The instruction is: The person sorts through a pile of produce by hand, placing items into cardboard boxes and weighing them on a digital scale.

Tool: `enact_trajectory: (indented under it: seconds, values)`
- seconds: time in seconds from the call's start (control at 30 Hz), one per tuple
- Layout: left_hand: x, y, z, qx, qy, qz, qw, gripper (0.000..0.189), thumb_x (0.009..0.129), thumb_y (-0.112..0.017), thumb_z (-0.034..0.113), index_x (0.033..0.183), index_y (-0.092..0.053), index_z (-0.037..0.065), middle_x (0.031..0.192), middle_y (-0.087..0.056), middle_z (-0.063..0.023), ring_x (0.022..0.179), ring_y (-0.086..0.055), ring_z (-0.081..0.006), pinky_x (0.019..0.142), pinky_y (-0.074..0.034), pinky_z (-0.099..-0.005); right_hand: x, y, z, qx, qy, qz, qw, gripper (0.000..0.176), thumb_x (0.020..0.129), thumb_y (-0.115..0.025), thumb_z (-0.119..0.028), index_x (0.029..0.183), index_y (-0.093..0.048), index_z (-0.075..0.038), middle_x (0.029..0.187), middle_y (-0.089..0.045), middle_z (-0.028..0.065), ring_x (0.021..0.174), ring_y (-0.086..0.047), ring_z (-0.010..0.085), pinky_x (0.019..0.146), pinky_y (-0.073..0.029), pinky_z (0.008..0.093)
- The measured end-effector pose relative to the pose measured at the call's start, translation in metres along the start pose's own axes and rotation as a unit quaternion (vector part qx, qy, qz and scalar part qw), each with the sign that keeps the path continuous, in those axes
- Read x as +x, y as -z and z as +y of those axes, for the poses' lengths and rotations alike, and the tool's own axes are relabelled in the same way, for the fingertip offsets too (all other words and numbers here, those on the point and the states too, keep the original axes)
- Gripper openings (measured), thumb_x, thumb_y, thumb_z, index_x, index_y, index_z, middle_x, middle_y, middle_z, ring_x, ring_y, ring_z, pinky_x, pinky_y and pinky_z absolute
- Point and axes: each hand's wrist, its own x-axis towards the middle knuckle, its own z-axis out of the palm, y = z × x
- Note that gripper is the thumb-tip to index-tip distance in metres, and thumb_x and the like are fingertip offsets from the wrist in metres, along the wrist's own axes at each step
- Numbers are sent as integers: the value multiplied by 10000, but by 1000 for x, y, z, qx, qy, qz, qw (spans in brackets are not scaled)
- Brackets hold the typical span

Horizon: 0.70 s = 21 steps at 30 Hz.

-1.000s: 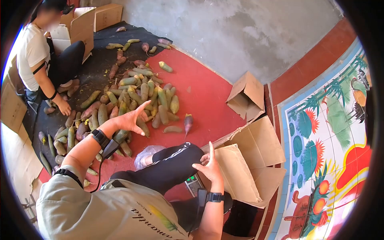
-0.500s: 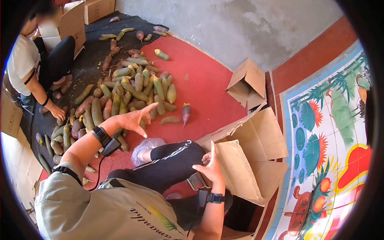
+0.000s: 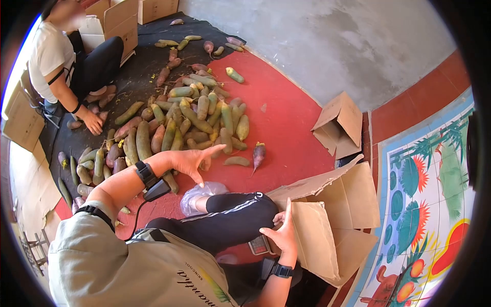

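My left hand [image 3: 197, 162] hovers near the front edge of a heap of green and reddish radishes [image 3: 197, 120]. Its thumb and index finger are spread, with nothing between them. A single purple radish [image 3: 259, 155] lies on the red floor beyond its fingertips. On the other side of my bent knee, my right hand [image 3: 283, 233] is beside an opened cardboard box [image 3: 309, 238]. The index finger points up, the thumb stands apart, and the other fingers curl loosely; the hand is open. Both wrists wear black straps.
Another person sits at the far left, one hand [image 3: 93, 123] down at the heap's edge. A black sheet [image 3: 148, 53] lies under part of the radishes. A smaller carton [image 3: 338, 125] stands by the wall, near the painted tiles [image 3: 434, 204]. A plastic-covered foot [image 3: 197, 197] is below my left hand.
The view has turned, so the heap and boxes sit farther right in the picture. Both my hands keep nearly the same open pose.
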Motion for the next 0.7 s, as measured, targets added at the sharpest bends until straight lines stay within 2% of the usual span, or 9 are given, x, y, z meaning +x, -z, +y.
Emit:
enact_trajectory:
  seconds: [0.23,0.37,0.43,0.47,0.53,0.6,0.63,0.7]
  values:
    - [-2,-2,-1,8,14,-6,1000,1275,532,-848,333,1406,56,124,925,-567,-143,888,-553,-259,827,-413,-345,1,-2,6,-13,24,11,1000,1179,470,-815,-177,1413,-114,-76,822,-426,36,777,-441,170,748,-401,304]
    - [-3,-7,-37,22,37,38,998,1221,558,-835,317,1407,24,132,954,-577,-156,903,-562,-286,834,-420,-365,0,-2,11,-16,26,15,999,1166,476,-820,-194,1408,-132,-67,817,-422,33,769,-434,163,736,-399,296]
    - [-9,-12,-68,114,154,133,972,1118,585,-809,306,1402,-65,136,1038,-559,-181,971,-538,-317,872,-408,-399,0,-2,12,-12,18,22,1000,1154,482,-824,-213,1406,-147,-68,816,-412,28,762,-425,157,730,-397,291]
    - [-12,-16,-91,112,156,134,972,1118,585,-809,306,1402,-65,136,1038,-559,-181,971,-538,-317,872,-408,-399,0,-2,13,-12,17,20,1000,1154,482,-824,-213,1406,-147,-68,816,-412,28,762,-425,157,730,-397,291]
    - [-24,-27,-138,297,211,264,893,936,597,-769,313,1355,-247,139,1077,-526,-182,1039,-490,-341,870,-408,-416,0,-3,13,1,9,33,999,1139,488,-824,-219,1403,-162,-67,813,-403,24,756,-418,152,728,-394,287]
    - [-39,-35,-155,287,334,274,855,852,590,-762,314,1304,-336,131,1123,-492,-141,1103,-434,-331,894,-399,-409,1,-3,14,2,1,33,999,1128,490,-822,-218,1401,-175,-66,815,-399,22,757,-414,150,730,-392,285]
    - [-48,-41,-167,285,335,275,855,852,590,-762,314,1304,-336,131,1123,-492,-141,1103,-434,-331,894,-399,-409,1,-3,13,4,-6,34,999,1116,491,-820,-216,1398,-187,-65,816,-396,21,758,-411,147,732,-390,282]
    - [-64,-51,-190,261,416,313,813,809,593,-755,323,1277,-375,118,1124,-479,-123,1124,-408,-331,938,-362,-410,2,-2,10,-2,-12,29,999,1104,493,-819,-215,1395,-201,-64,818,-394,20,758,-408,146,733,-388,280]
